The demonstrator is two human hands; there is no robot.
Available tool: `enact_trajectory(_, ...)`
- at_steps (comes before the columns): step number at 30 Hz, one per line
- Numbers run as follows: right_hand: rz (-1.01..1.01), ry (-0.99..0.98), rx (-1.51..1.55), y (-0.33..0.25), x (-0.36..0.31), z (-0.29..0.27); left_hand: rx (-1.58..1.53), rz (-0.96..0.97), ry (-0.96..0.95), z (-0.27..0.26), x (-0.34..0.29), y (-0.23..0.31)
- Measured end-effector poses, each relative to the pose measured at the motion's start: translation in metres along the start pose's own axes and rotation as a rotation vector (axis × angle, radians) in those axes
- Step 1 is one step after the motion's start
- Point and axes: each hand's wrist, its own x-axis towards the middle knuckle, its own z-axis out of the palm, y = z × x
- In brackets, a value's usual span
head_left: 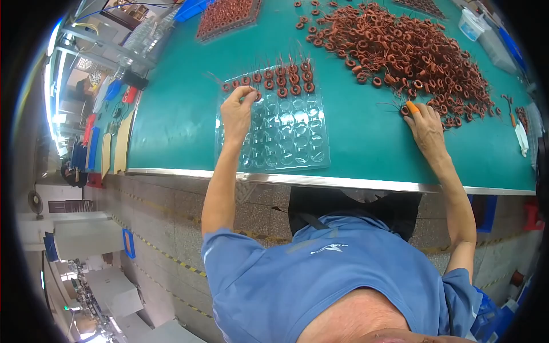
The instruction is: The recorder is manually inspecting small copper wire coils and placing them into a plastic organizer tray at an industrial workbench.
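My left hand (236, 112) is over a clear plastic tray (273, 159) with round pockets, thumb and fingers pinched on a reddish-brown ring coil (258, 96). Several more coils with thin wire leads fill the tray's far rows, while its near pockets hold none. At the near left edge of a large coil pile (400, 48), my right hand (428, 130) has its fingers closed on another ring coil (405, 111), its leads pointing left. An orange finger cover (413, 107) sits on one fingertip of that hand.
A filled coil tray (229, 18) stands at the far left of the green table (171, 126), beside a blue bin (190, 8). At the far right are a white tub (472, 24) and a white-and-orange tool (521, 137). A metal strip (366, 183) edges the table's near side.
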Motion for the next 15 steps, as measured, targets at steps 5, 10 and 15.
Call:
enact_trajectory(5, -0.015, -0.034, 0.012, 0.001, 0.004, 0.000, 0.046, 0.174, 0.042, 0.017, 0.030, -0.025)
enact_trajectory(10, -0.058, 0.050, 0.136, -0.001, 0.012, -0.002, 0.098, 0.177, -0.087, 0.037, 0.023, -0.027)
enact_trajectory(15, 0.042, 0.140, 0.435, -0.014, 0.025, 0.004, 0.209, 0.140, -0.017, 0.011, 0.004, -0.012)
